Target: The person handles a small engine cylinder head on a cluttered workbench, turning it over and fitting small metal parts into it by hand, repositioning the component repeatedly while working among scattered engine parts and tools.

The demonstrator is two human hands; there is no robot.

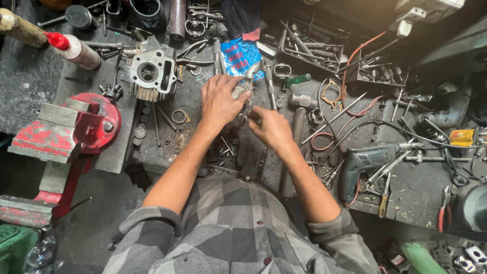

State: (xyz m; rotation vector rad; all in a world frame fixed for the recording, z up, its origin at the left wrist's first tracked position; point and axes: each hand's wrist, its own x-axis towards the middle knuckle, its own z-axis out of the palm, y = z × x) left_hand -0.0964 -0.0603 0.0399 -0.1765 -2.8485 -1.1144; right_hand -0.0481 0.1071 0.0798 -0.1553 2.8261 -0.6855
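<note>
Head view: the left hand (219, 101) wraps around a grey metal part (242, 89) at the middle of the table (30, 76), fingers curled over it. The right hand (270, 127) is closed just beside it, pinching something too small to tell. A cylinder head (152, 71) sits left, a red vise (76, 127) further left, a drill (368, 162) right

Red vise (76, 127); blue packet (242, 55); grey checked shirt (238, 228).
</note>
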